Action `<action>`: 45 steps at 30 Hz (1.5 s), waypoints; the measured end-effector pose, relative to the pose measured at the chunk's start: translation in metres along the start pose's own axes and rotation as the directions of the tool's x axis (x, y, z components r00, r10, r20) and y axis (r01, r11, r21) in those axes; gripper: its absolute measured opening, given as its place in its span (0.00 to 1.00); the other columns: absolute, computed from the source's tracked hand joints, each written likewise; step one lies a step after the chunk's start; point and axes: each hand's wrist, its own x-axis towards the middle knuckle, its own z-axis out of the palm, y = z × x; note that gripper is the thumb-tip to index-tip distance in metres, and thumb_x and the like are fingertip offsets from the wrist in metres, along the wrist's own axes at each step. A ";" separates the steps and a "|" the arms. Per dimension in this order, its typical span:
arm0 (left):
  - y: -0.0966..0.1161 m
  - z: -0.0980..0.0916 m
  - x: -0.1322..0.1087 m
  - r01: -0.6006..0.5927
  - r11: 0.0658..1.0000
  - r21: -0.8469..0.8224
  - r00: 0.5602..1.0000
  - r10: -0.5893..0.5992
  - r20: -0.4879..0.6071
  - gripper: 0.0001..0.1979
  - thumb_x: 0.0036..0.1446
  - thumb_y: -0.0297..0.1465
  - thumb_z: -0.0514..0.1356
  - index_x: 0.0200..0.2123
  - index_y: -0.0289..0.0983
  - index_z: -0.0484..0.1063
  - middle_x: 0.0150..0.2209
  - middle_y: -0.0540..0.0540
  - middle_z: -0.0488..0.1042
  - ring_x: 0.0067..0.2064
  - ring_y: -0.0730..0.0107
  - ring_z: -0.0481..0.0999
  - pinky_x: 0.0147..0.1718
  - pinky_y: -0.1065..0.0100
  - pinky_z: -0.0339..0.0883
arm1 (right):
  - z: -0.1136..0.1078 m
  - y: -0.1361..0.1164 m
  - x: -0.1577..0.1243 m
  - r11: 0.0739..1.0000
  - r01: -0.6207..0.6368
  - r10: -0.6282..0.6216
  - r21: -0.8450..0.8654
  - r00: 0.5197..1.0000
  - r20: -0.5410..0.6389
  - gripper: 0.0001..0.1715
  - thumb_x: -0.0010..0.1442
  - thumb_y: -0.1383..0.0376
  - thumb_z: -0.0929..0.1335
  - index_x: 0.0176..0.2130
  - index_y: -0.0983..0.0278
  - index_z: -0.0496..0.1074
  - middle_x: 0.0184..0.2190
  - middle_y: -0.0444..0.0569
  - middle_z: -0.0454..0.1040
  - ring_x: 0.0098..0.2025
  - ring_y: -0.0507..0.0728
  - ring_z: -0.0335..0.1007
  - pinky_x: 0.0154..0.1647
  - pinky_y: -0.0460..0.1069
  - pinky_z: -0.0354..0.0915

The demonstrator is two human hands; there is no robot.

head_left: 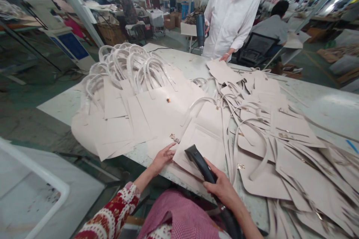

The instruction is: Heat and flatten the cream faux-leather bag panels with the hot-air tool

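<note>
My right hand point(220, 183) is wrapped round a long black hand tool point(204, 166) with a flat, slanted tip. The tip is over the front part of a cream bag piece point(200, 140) with a curved handle, and I cannot tell whether it touches. At the left edge of this piece is my left hand point(163, 158), fingers stretched out towards a strap with a gold clasp point(174, 137). Its fingertips touch the edge. Cream panels point(157, 114) lie flat just beyond, one with a small gold fitting point(168, 100).
Wrapped handles point(129, 63) stand in a pile at the left. Several bag pieces point(297, 171) with straps are heaped on the right of the white table point(328, 101). Opposite, a person in white point(227, 18) holds a blue heat gun point(200, 31). A white bin point(61, 190) stands lower left.
</note>
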 end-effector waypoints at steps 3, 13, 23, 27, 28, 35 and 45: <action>0.002 0.000 -0.001 -0.162 0.944 0.287 0.986 0.140 0.094 0.15 0.44 0.25 0.57 0.37 0.36 0.75 0.35 0.46 0.73 0.38 0.68 0.70 0.41 0.70 0.60 | -0.006 0.001 -0.024 0.998 0.036 -0.036 -0.048 0.999 -0.012 0.42 0.44 0.73 0.64 0.59 0.60 0.55 0.45 0.46 0.71 0.36 0.55 0.70 0.35 0.48 0.67; 0.026 0.033 0.015 -0.021 0.955 0.295 0.975 -0.046 0.219 0.10 0.47 0.33 0.59 0.28 0.32 0.75 0.26 0.46 0.74 0.30 0.69 0.71 0.33 0.70 0.64 | 0.017 -0.001 -0.034 0.936 0.277 -0.278 -0.217 0.960 0.026 0.45 0.40 0.77 0.61 0.58 0.61 0.57 0.53 0.47 0.66 0.54 0.57 0.61 0.56 0.52 0.55; 0.031 0.036 0.019 0.084 0.965 0.250 0.971 -0.136 0.197 0.14 0.46 0.37 0.61 0.30 0.31 0.73 0.27 0.45 0.73 0.30 0.68 0.73 0.36 0.66 0.66 | -0.025 0.013 -0.047 0.991 0.069 -0.103 -0.114 0.940 -0.326 0.41 0.46 0.68 0.64 0.59 0.62 0.54 0.54 0.46 0.65 0.48 0.57 0.66 0.48 0.49 0.62; 0.021 0.037 0.008 0.173 0.980 0.102 0.983 -0.178 0.047 0.17 0.47 0.35 0.61 0.42 0.35 0.68 0.32 0.47 0.72 0.34 0.67 0.73 0.36 0.65 0.67 | -0.061 0.052 -0.093 0.989 -0.148 0.136 0.007 0.892 -0.430 0.44 0.46 0.63 0.65 0.61 0.64 0.50 0.30 0.45 0.75 0.26 0.54 0.69 0.26 0.46 0.66; 0.016 0.040 0.003 0.189 0.982 -0.012 0.982 -0.189 -0.017 0.20 0.48 0.35 0.61 0.45 0.37 0.65 0.33 0.47 0.72 0.34 0.66 0.73 0.36 0.63 0.68 | -0.066 0.063 -0.106 0.979 -0.200 0.201 0.050 0.878 -0.435 0.46 0.46 0.63 0.65 0.61 0.65 0.48 0.21 0.41 0.72 0.20 0.53 0.66 0.21 0.45 0.63; -0.037 0.101 -0.034 0.252 0.657 -0.711 0.937 -0.348 0.010 0.08 0.55 0.33 0.56 0.37 0.35 0.65 0.49 0.38 0.67 0.53 0.58 0.66 0.50 0.57 0.61 | -0.059 0.107 -0.144 0.924 -0.179 0.280 0.337 0.919 -0.278 0.49 0.42 0.63 0.67 0.61 0.66 0.49 0.27 0.45 0.73 0.16 0.50 0.60 0.14 0.44 0.58; -0.074 0.185 0.017 0.351 0.721 -0.598 0.856 -0.506 -0.107 0.15 0.57 0.30 0.55 0.46 0.29 0.61 0.39 0.35 0.73 0.39 0.57 0.75 0.41 0.55 0.68 | -0.066 0.089 -0.105 0.903 -0.158 0.209 0.398 0.974 -0.088 0.47 0.44 0.69 0.65 0.61 0.62 0.45 0.26 0.41 0.71 0.16 0.48 0.63 0.16 0.43 0.60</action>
